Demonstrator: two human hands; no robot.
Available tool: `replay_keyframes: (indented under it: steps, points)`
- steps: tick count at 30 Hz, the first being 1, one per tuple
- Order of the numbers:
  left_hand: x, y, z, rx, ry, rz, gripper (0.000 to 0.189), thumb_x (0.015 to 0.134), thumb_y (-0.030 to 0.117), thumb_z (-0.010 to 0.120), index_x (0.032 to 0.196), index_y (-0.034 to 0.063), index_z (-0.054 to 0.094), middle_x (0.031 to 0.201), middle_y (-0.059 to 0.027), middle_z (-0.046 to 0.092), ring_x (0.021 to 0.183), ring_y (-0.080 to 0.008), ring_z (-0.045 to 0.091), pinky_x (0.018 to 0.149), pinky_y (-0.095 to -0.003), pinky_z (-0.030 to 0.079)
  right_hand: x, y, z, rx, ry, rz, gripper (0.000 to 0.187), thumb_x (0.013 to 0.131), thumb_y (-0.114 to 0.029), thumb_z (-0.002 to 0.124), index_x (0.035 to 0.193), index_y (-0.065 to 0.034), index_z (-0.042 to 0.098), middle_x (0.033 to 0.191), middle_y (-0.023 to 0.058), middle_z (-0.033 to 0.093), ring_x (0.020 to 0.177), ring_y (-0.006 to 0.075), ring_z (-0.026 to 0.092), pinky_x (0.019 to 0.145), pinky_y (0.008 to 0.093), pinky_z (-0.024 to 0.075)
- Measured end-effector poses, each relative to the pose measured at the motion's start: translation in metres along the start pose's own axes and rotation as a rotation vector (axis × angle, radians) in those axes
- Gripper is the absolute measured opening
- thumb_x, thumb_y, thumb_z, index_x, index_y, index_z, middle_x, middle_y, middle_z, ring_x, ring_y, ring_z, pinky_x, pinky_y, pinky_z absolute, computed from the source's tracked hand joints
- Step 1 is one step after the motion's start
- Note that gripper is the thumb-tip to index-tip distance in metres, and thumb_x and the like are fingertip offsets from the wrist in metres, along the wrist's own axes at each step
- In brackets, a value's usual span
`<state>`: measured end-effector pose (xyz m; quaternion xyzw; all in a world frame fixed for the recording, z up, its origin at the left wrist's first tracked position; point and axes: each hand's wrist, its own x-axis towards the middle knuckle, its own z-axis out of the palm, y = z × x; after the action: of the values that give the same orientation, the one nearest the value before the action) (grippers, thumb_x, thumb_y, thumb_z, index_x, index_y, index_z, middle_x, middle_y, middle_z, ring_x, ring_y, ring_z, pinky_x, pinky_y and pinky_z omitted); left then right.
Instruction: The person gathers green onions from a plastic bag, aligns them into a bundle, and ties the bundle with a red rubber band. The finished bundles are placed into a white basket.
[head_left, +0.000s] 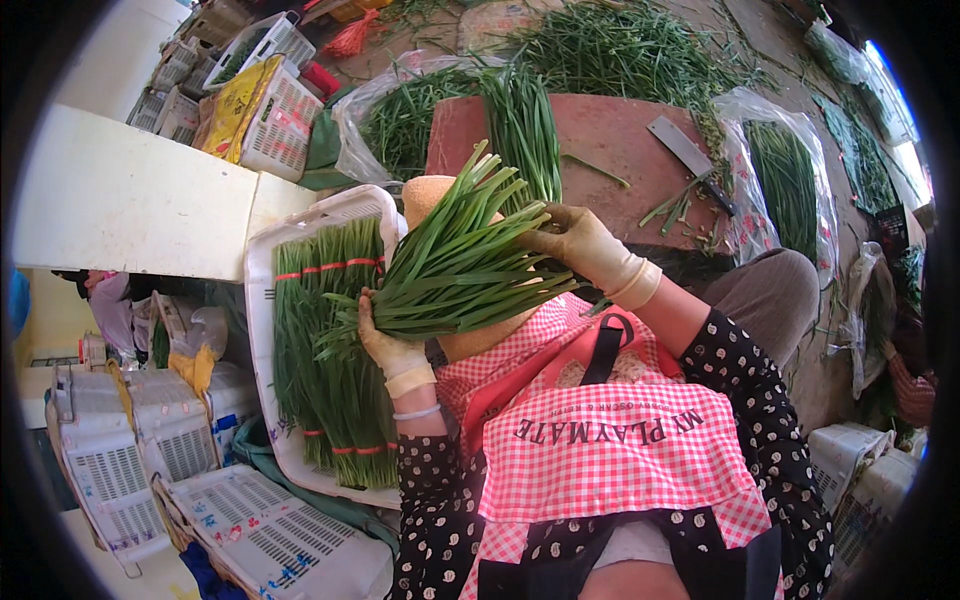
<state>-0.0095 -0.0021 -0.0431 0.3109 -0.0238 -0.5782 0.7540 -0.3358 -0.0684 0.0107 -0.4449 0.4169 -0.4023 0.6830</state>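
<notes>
A loose bunch of flat green leaves (465, 277), apparently Chinese chives, lies slanted between my gloved hands. My left hand (390, 349) holds its lower left end, fingers partly hidden by leaves. At its right side, the thumb and fingers of my right hand (589, 244) pinch some stalks. Under and left of my left hand, a white plastic crate (262, 360) holds bundles of chives (330, 367) tied with red bands. Ahead, more loose chives (521, 127) rest across a reddish board (600, 135). A broad-bladed knife (686, 150) lies at the board's right with cut scraps.
Beyond the board is a large heap of chives (630, 49). Plastic-lined bundles (784, 180) lie to the right, another plastic-wrapped pile (412, 120) ahead left. Stacked white crates (262, 525) and a pale ledge (142, 191) are at left. Other people (911, 386) are at both far edges.
</notes>
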Motion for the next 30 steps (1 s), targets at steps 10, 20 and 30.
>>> replay_keyframes:
  steps: [10,20,30]
  points:
    - [0.001,0.002,0.009,-0.034,-0.061,0.031,0.015,0.099,0.021,0.066,0.112,0.0157,0.073,0.114,-0.0034,0.074,0.110,-0.0243,0.068,0.100,-0.0522,0.055,-0.003,0.007,-0.011,-0.088,0.037,0.093,0.031,0.096,-0.008,0.068,0.124,0.0045,0.066,0.105,0.0073,0.075,0.092,0.0131,0.070,0.085,0.0285,0.0578]
    - [0.001,0.002,0.006,-0.031,-0.036,0.001,0.016,0.099,0.025,0.067,0.109,0.0155,0.074,0.119,-0.0041,0.073,0.115,-0.0250,0.066,0.105,-0.0533,0.050,-0.010,0.003,-0.019,0.280,-0.003,0.189,0.024,0.096,-0.013,0.072,0.114,0.0024,0.071,0.100,0.0050,0.074,0.084,0.0113,0.068,0.077,0.0263,0.0567]
    - [0.001,0.001,0.005,0.011,0.000,0.044,0.015,0.098,0.026,0.069,0.108,0.0163,0.075,0.120,-0.0042,0.073,0.114,-0.0255,0.066,0.104,-0.0534,0.051,-0.017,-0.010,-0.019,0.335,-0.075,0.160,0.026,0.096,-0.014,0.074,0.118,-0.0012,0.071,0.101,0.0040,0.074,0.085,0.0105,0.069,0.078,0.0259,0.0570]
